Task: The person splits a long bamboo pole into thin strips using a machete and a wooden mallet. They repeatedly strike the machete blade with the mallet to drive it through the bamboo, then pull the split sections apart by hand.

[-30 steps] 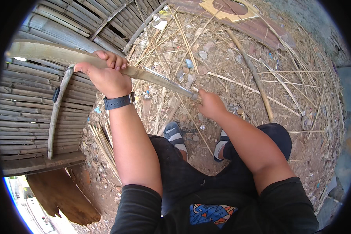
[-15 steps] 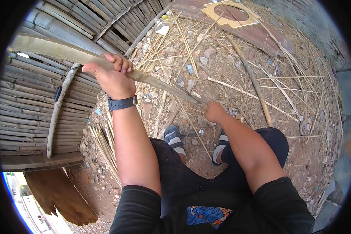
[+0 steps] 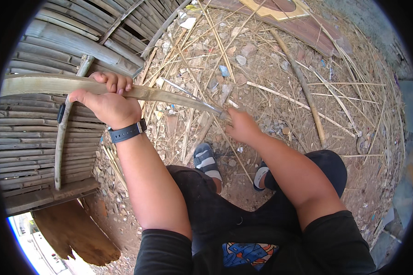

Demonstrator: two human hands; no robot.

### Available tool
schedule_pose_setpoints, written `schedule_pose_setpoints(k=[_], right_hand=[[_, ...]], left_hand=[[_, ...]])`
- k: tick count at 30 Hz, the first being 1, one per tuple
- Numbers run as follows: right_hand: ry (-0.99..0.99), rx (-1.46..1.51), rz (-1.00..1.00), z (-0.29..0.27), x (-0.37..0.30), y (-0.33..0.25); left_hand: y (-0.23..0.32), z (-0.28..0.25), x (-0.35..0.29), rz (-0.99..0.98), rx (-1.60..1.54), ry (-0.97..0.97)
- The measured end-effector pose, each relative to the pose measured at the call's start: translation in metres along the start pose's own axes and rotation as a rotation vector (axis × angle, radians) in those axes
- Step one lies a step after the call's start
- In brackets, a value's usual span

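A long, pale split bamboo strip runs from the far left edge toward the middle, curving slightly. My left hand, with a dark watch strap at its wrist, is closed around it, fingers over the top edge and thumb pointing left. My right hand is closed at the strip's right end on the handle of a knife, mostly hidden in the fist. Its thin metal blade points up and left, crossing close to the strip's upper edge. Whether the blade touches the strip I cannot tell.
A bamboo slat wall stands close on the left. Stones, straw and thin sticks litter the dirt ground. A long pole lies to the right, and a brown board lies at the back. My sandalled feet are below the hands.
My left hand has moved left and down with the bamboo strip, which now lies more level. My right hand has shifted left and slightly up, and more of the blade shows.
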State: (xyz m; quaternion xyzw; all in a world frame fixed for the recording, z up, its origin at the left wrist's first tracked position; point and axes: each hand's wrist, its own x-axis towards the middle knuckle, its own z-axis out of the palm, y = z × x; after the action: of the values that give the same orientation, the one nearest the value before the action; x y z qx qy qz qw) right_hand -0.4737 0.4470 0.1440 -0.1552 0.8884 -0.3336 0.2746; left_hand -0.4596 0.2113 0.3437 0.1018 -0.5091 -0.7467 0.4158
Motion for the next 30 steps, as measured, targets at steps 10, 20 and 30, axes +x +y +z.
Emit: schedule_pose_setpoints(k=[10, 20, 30], right_hand=[[-0.272, 0.042, 0.394, 0.011, 0.022, 0.067], [-0.078, -0.485, 0.004, -0.066, -0.031, -0.023], [-0.159, -0.15, 0.491, -0.266, -0.19, 0.058]], left_hand=[[0.004, 0.0, 0.002, -0.081, -0.055, -0.018], [0.003, 0.008, -0.007, -0.042, -0.01, 0.053], [0.007, -0.028, 0.0, -0.053, -0.03, 0.188]])
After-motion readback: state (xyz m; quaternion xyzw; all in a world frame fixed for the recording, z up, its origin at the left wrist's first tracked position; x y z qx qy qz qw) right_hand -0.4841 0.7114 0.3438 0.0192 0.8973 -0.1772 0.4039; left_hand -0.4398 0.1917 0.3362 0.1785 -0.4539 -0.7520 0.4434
